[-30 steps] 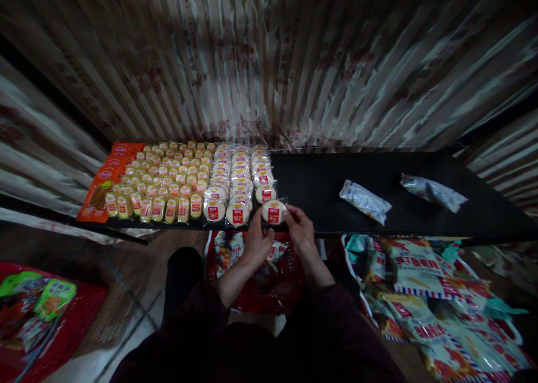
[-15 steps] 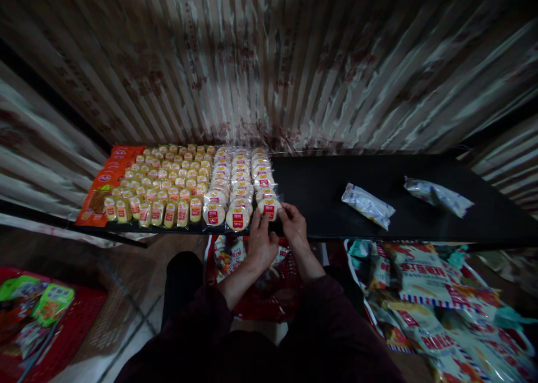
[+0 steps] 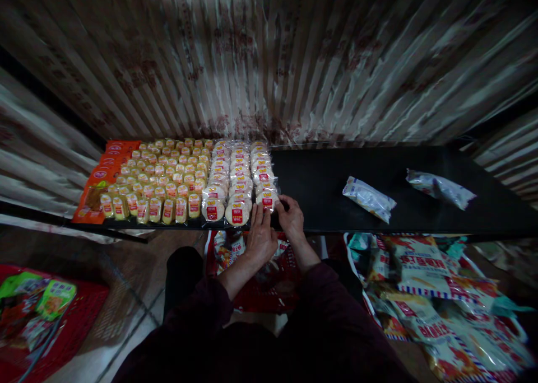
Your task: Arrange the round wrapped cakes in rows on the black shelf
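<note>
Three columns of round wrapped crackers lie overlapped on a black shelf (image 3: 311,190). At the front of the right column is a round cracker pack (image 3: 267,199) with a red label. My left hand (image 3: 261,234) touches its lower left edge with fingers stretched forward. Along its right edge rest the fingertips of my right hand (image 3: 292,216), thumb and fingers on the pack's side. To the left of the crackers stand rows of small yellow wrapped cakes (image 3: 168,181), with orange packets (image 3: 101,184) at the shelf's left end.
Two white-blue wrapped packs (image 3: 369,198) (image 3: 440,188) lie on the shelf's right part. Below are a red basket (image 3: 269,302) between the knees, a basket of snack bags (image 3: 428,310) at right and another red basket (image 3: 90,310) at left. A striped curtain hangs behind.
The view has shifted slightly, with the shelf a little higher in the picture. Both hands stay at the front cracker pack, which now lies closer in line with its column.
</note>
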{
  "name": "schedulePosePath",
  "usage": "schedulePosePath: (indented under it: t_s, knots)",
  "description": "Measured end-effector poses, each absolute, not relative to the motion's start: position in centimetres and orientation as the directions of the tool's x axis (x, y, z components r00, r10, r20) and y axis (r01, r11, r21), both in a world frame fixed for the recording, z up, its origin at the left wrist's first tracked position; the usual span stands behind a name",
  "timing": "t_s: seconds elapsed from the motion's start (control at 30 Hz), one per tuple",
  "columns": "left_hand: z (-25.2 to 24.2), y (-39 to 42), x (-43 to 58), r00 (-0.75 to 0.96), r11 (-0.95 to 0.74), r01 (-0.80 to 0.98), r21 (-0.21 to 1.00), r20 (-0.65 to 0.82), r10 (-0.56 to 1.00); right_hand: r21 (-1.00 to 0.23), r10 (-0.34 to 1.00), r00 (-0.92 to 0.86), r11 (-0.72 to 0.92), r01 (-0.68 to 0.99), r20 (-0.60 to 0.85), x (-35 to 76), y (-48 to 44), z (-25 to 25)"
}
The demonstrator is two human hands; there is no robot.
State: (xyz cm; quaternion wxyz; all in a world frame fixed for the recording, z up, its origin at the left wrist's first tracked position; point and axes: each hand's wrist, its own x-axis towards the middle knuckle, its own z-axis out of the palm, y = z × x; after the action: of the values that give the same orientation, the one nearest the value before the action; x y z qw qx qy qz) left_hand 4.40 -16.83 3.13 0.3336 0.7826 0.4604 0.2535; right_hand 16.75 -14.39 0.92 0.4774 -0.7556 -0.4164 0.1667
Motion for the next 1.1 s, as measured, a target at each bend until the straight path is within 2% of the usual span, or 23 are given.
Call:
schedulePosePath:
  t_s: [0.13, 0.37, 1.1]
  knots:
    - [2.7, -16.5, 4.3, 0.469, -0.384, 0.573, 0.724, 0.095, 0.878, -0.860, 0.801, 0.590, -0.227, 0.457, 0.102, 16.8, -14.1, 0.6]
    - [2.2, -16.0, 4.4, 0.522, -0.474, 0.579, 0.663, 0.146, 0.840, -0.860, 0.794, 0.594, -0.212, 0.465, 0.125, 16.9, -13.8, 0.6]
    - [2.0, -15.4, 4.6, 0.561, -0.544, 0.619, 0.567, 0.166, 0.811, -0.856, 0.799, 0.584, -0.194, 0.479, 0.146, 16.9, -12.6, 0.8]
